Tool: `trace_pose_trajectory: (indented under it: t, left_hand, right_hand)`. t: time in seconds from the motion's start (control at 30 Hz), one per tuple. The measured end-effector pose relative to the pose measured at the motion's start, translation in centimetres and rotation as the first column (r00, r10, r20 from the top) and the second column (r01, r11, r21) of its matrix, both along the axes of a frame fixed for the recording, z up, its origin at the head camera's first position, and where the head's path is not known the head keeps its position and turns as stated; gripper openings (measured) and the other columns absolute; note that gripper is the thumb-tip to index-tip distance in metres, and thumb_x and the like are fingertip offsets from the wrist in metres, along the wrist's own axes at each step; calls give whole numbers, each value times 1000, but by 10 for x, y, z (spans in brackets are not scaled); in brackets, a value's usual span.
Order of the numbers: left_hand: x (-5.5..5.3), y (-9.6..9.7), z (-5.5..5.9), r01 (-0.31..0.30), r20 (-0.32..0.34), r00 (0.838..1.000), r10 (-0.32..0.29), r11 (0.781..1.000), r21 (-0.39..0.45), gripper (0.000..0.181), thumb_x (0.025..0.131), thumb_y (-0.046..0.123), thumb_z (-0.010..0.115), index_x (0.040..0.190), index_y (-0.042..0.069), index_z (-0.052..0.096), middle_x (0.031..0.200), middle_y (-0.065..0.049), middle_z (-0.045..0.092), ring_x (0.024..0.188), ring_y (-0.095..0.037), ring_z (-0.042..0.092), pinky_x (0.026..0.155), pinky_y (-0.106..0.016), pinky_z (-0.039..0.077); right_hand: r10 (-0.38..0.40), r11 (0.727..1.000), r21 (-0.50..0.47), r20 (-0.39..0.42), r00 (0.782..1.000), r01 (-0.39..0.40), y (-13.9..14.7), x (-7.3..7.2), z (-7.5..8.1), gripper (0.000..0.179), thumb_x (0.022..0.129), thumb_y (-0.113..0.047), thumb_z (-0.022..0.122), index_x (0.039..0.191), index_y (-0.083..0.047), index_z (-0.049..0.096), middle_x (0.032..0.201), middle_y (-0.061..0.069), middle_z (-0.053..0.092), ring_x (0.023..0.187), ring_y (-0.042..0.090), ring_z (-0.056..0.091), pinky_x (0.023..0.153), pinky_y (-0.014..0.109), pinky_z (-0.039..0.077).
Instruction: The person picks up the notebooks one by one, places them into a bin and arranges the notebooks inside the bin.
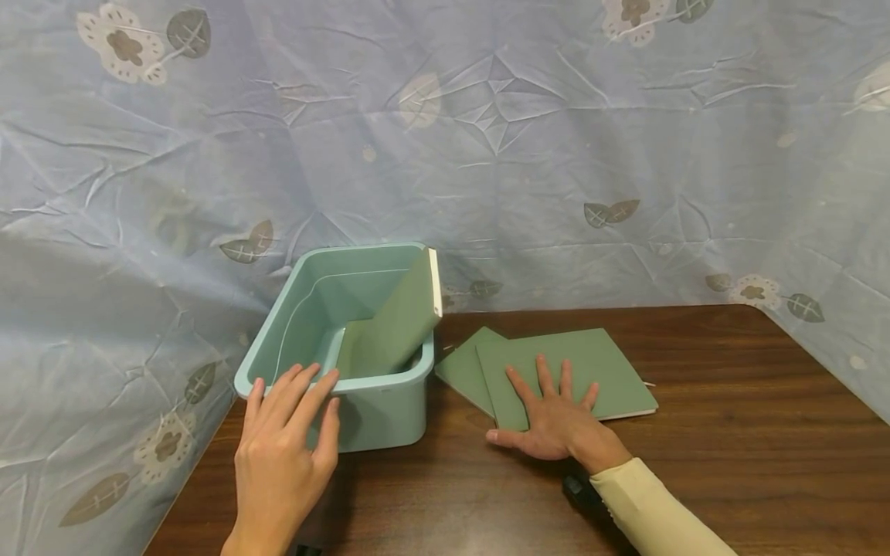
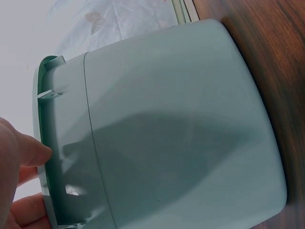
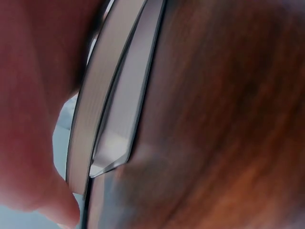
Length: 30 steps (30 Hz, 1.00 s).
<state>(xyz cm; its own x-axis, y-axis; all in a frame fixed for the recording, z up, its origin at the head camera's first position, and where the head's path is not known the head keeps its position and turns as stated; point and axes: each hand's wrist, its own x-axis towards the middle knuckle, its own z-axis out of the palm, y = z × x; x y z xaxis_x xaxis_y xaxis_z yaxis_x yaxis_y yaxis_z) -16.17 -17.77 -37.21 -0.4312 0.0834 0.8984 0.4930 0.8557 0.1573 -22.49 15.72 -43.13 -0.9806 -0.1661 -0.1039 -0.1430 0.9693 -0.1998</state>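
A light green plastic bin [image 1: 385, 421] stands at the left of the table. My left hand [image 1: 281, 455] holds its near rim, fingertips over the top and the thumb [image 2: 35, 151] on the outer side in the left wrist view. Inside, a green notebook [image 1: 399, 316] leans tilted on the right wall, its pale page edge sticking up above the rim. My right hand [image 1: 556, 421] rests with fingers spread on a green notebook [image 1: 584, 359]. A second notebook [image 1: 469, 369] lies partly beneath it, its left corner showing. Page edges [image 3: 97, 105] fill the right wrist view beside the hand.
The brown wooden table [image 1: 751, 448] runs under everything. A pale patterned curtain [image 1: 528, 154] hangs along the back and both sides. The bin stands just left of the notebooks. A dark wrist strap [image 1: 584, 494] shows by the right sleeve.
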Motion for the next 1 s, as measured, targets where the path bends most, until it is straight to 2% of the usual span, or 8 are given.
trace_pose_trajectory:
  t: [0.23,0.43,0.57,0.73,1.0]
  left_hand:
    - [0,1,0,-1,5,1000,1,1000,-4,31,89,18,64,117,11,73,118,-12,71,116,-36,62,107,-66,36]
    - [1,1,0,-9,15,1000,9,1000,-13,30,91,20,62,117,11,73,118,-13,71,116,-36,62,108,-65,36]
    - [2,1,-1,-12,15,1000,12,1000,-17,31,91,20,62,118,11,73,119,-12,71,116,-35,62,107,-65,36]
    - [1,0,-2,-8,6,1000,8,1000,-9,31,89,19,63,118,11,73,119,-12,71,116,-35,62,108,-65,36]
    - [-1,1,-3,5,-17,1000,-5,1000,2,31,90,20,62,116,11,74,117,-12,71,115,-35,62,106,-66,36]
  right_hand:
    - [12,1000,24,3,1000,-12,1,0,-1,114,67,-92,52,158,-40,9,166,17,-6,147,56,-8,97,89,-1]
    - [18,999,41,-10,1000,-17,2,-1,0,112,68,-90,54,159,-38,12,166,19,0,146,58,-2,95,90,4]
    - [45,996,75,-58,997,-40,1,-1,1,109,70,-88,54,158,-35,18,164,23,10,144,62,10,94,90,16]
    - [107,989,117,-134,985,-92,0,-1,4,100,75,-84,53,156,-31,28,158,29,26,135,67,28,90,83,34]
    - [182,976,157,-186,966,-154,-3,-1,11,82,84,-70,55,151,-25,42,145,33,44,117,69,47,80,69,51]
